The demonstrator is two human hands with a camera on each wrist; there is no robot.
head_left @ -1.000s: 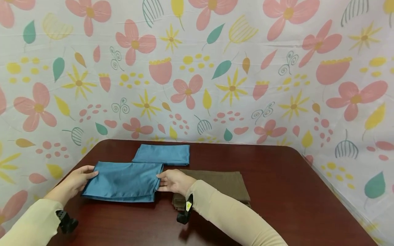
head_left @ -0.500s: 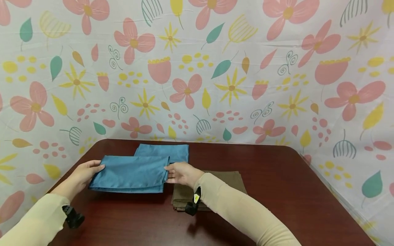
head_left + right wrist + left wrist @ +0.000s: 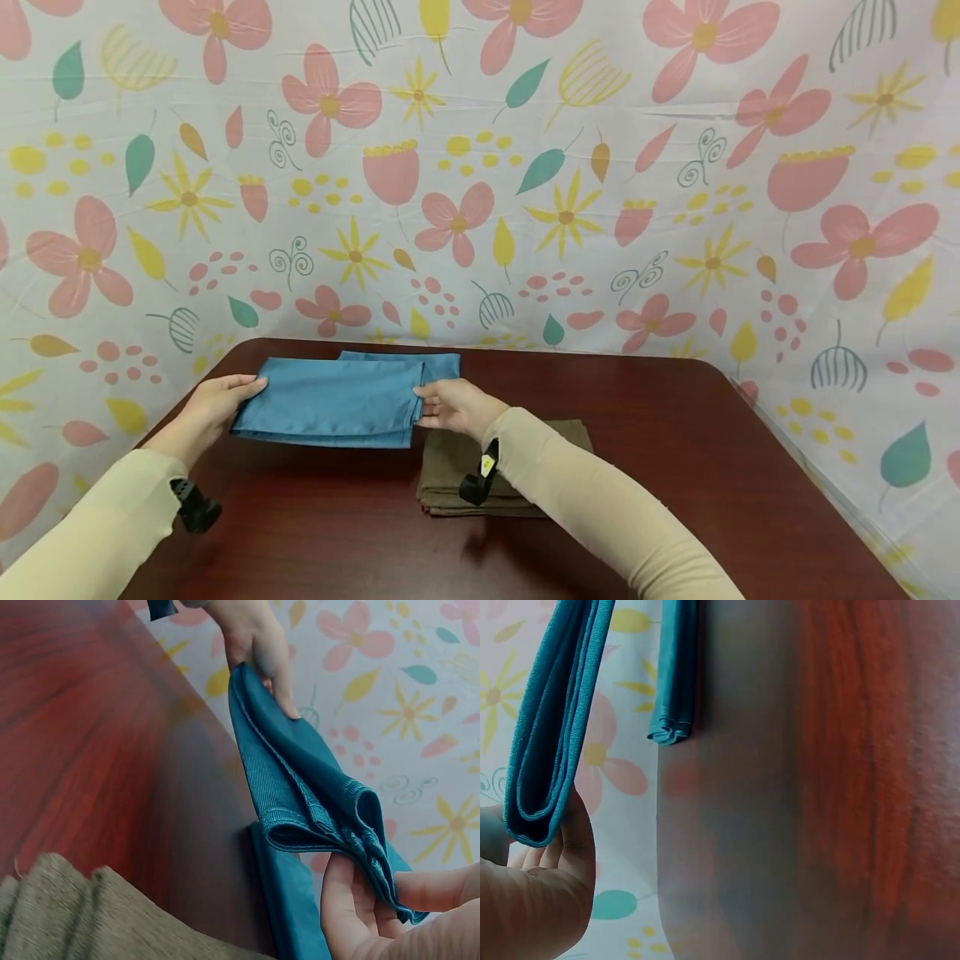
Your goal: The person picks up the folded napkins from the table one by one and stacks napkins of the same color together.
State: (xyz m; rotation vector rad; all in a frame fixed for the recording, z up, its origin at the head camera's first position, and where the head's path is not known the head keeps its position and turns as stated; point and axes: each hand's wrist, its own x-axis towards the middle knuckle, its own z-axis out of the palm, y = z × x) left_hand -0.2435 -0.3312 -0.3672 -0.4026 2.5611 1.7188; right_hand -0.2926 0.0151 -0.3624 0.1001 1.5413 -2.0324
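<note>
A folded blue cloth (image 3: 330, 400) is held up off the table between both hands. My left hand (image 3: 213, 408) pinches its left edge, thumb on top. At the right edge, my right hand (image 3: 459, 407) pinches the layers between thumb and fingers. Seen from the right wrist, the folded layers (image 3: 322, 817) gape in loops at that end. Behind and partly hidden by the held cloth, a second folded blue cloth (image 3: 442, 367) lies on the table. Below my right forearm rests a folded brown cloth (image 3: 450, 479), partly covered from view by the wrist.
The dark reddish-brown table (image 3: 697, 483) has rounded far corners. A white curtain (image 3: 570, 275) with pink, yellow and green flower prints hangs behind it and along the sides. Black camera mounts (image 3: 197, 504) sit on both wrists.
Both hands have raised the held blue cloth and carried it away from me and slightly right. It now covers more of the second blue cloth; the brown cloth stays put.
</note>
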